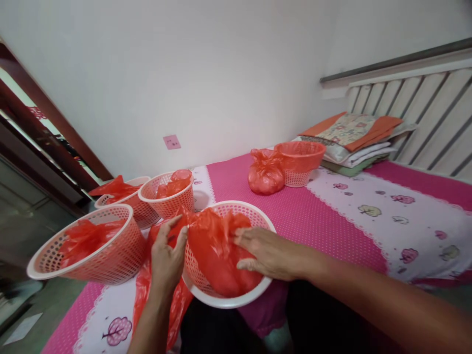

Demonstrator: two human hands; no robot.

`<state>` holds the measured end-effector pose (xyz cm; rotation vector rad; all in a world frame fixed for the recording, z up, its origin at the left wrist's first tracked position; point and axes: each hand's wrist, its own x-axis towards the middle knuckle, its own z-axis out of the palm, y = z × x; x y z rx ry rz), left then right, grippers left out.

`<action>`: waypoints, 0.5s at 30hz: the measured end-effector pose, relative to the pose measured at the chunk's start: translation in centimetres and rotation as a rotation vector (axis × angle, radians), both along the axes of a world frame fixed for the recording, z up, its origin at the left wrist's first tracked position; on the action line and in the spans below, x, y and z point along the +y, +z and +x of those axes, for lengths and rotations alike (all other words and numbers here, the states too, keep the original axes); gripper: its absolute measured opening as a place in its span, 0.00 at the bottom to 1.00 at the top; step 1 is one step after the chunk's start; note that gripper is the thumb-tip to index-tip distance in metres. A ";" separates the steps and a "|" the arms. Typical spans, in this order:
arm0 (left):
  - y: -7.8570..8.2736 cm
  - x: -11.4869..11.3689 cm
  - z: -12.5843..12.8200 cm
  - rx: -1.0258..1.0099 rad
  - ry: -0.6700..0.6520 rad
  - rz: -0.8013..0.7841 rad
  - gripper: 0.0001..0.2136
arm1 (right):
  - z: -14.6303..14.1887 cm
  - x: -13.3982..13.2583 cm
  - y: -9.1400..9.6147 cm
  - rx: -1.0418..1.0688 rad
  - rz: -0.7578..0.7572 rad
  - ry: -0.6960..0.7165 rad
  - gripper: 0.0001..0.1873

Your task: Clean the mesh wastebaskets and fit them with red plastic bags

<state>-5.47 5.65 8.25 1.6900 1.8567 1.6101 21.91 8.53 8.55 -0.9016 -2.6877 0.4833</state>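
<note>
A white-rimmed pink plastic basket (228, 302) is in front of me at the bed's edge. In it lies a bulging red plastic bag (217, 246). My left hand (166, 255) is at the basket's left side, thumb and fingertips closed on red plastic by the rim. From above, my right hand (271, 253) rests on the bag's right side, fingers stretched out and thumb apart. More red plastic bag (179, 305) hangs loosely below and beside my left hand. What the bag contains is hidden.
Left stand baskets with red bags: a near one (129, 246), one behind (145, 209), and another (173, 201). Farther back, a knotted red bag (266, 177) sits beside a red-lined basket (298, 177). Folded bedding (354, 132) is stacked by the radiator (424, 108).
</note>
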 end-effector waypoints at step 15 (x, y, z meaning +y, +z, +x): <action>-8.6 -7.1 -0.5 -0.184 0.204 -0.187 0.34 | 8.5 -3.0 -8.6 0.472 0.190 -0.368 0.18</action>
